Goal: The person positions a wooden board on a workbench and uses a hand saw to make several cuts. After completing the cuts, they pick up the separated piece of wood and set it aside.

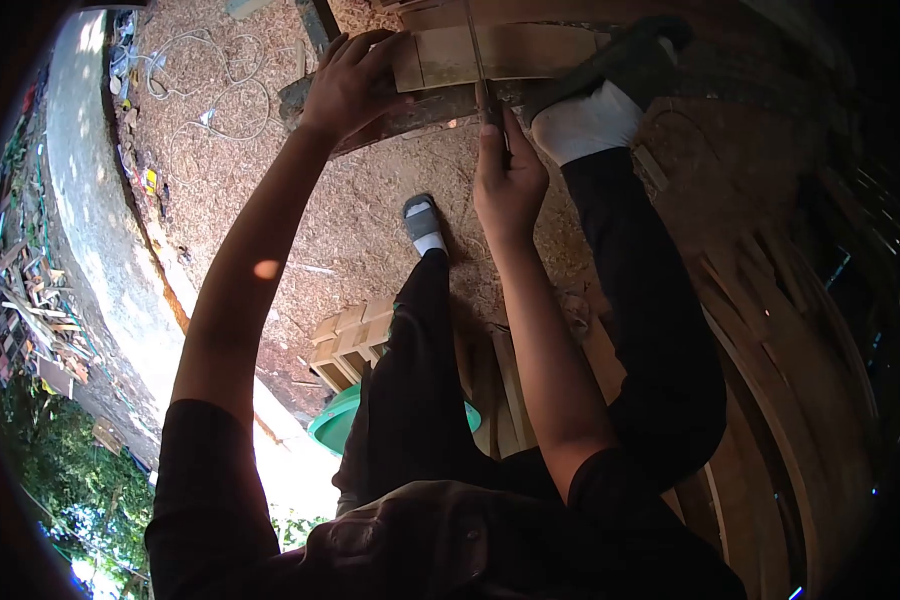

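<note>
A light wooden board (550,52) lies across a dark beam (430,113) at the top of the view. My left hand (355,85) rests at the board's left end, fingers spread over its edge. Lower and to the right, my right hand (510,175) is closed around the handle of a thin-bladed tool, seemingly a saw (475,45). The narrow blade runs up across the board. A thin dark line crosses the board between my left hand and the blade. My sandaled foot (590,120) presses on the board's right end.
My other foot (423,220) stands on shavings-covered ground. Stacked wooden pieces (355,340) and a green basin (338,420) are beside my leg. Long planks (770,400) lie at right. A pale rope (240,80) is at upper left, near a concrete edge (100,200).
</note>
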A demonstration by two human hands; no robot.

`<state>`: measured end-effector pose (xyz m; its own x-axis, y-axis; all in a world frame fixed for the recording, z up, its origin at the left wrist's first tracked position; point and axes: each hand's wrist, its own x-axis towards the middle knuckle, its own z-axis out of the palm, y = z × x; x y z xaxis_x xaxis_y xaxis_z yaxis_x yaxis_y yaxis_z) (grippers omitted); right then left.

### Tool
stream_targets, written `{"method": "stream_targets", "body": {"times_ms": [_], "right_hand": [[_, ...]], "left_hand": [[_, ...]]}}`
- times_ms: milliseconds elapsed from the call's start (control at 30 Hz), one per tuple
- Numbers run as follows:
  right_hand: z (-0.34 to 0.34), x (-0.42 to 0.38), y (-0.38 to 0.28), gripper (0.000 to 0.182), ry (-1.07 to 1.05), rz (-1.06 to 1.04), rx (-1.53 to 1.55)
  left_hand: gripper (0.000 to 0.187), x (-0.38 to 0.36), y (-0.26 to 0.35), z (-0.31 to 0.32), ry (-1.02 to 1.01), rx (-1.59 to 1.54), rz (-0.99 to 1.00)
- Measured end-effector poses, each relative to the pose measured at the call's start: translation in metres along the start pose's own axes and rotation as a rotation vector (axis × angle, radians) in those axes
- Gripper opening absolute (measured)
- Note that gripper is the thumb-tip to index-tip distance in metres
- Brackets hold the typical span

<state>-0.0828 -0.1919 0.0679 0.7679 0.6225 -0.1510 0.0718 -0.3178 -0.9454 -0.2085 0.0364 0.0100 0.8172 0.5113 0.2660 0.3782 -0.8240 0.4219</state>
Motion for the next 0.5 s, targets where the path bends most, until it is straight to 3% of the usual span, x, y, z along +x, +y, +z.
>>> {"method": "stream_targets", "body": {"times_ms": [67, 167, 500], "right_hand": [[0.003, 0.006, -0.001, 0.042, 0.000, -0.041, 0.002], [0.005, 0.014, -0.004, 0.042, -0.028, -0.051, 0.033], [-0.001, 0.015, -0.040, 0.042, -0.076, -0.088, 0.091]], "left_hand": [[0.086, 0.006, -0.005, -0.001, -0.093, 0.080, 0.074], [0.080, 0.009, -0.007, 0.000, -0.054, 0.100, 0.144], [0.058, 0.005, -0.008, 0.004, -0.094, 0.061, 0.147]]}}
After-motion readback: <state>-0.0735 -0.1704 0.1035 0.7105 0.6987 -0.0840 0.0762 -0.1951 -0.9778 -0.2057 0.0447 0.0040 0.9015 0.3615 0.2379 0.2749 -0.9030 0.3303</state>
